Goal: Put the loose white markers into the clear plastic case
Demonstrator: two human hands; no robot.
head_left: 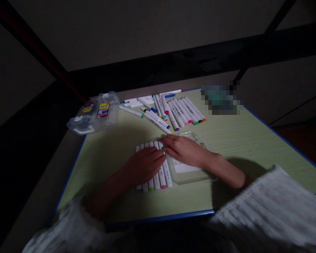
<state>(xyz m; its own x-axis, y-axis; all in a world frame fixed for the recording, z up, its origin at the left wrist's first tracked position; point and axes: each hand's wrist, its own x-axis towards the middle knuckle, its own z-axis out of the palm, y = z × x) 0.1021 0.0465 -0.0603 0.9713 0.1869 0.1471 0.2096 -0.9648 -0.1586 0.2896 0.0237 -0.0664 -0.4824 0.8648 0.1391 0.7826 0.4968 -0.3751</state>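
Note:
A row of several white markers (158,181) with coloured caps lies side by side on the pale green table (239,140). My left hand (143,165) rests flat across the middle of this row, fingers together and stretched out. My right hand (184,149) lies over the top left part of a clear plastic case (191,174) beside the row, its fingertips touching the rightmost marker near its upper end. Neither hand grips anything that I can see.
More white markers (165,109) lie loose and in a neat group at the back of the table. A clear lidded plastic box (94,112) with stickers overhangs the back left corner. A blurred greenish object (221,100) sits at the back right. Blue edging rims the table.

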